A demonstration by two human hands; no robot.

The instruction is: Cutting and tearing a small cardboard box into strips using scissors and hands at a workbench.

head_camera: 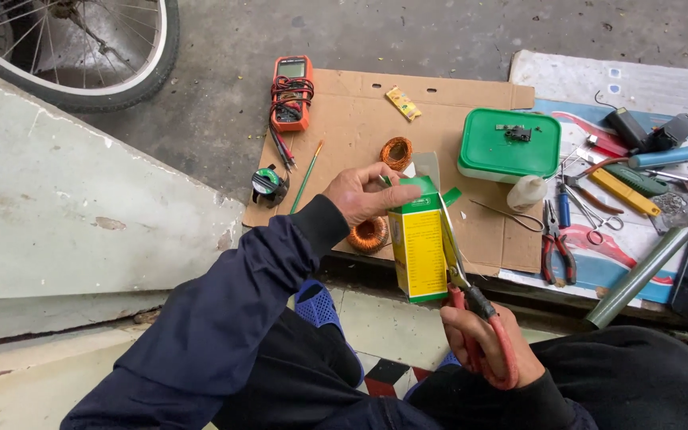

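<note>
My left hand [364, 193] grips the top of a small green and yellow carton [418, 251], holding it upright over the edge of the cardboard. My right hand [487, 344] is closed on the red handles of a pair of scissors [471, 306]. The scissor blades run up along the carton's right side. A copper wire coil [369, 234] lies just below my left wrist on the cardboard sheet [352, 119].
An orange multimeter [291, 92] with leads, a solder spool [267, 185], a thin brush, another copper coil [396, 151], a green-lidded box [510, 145], pliers [556, 248], screwdrivers and a metal tube [637, 279] are spread around. A bicycle wheel [81, 48] stands far left.
</note>
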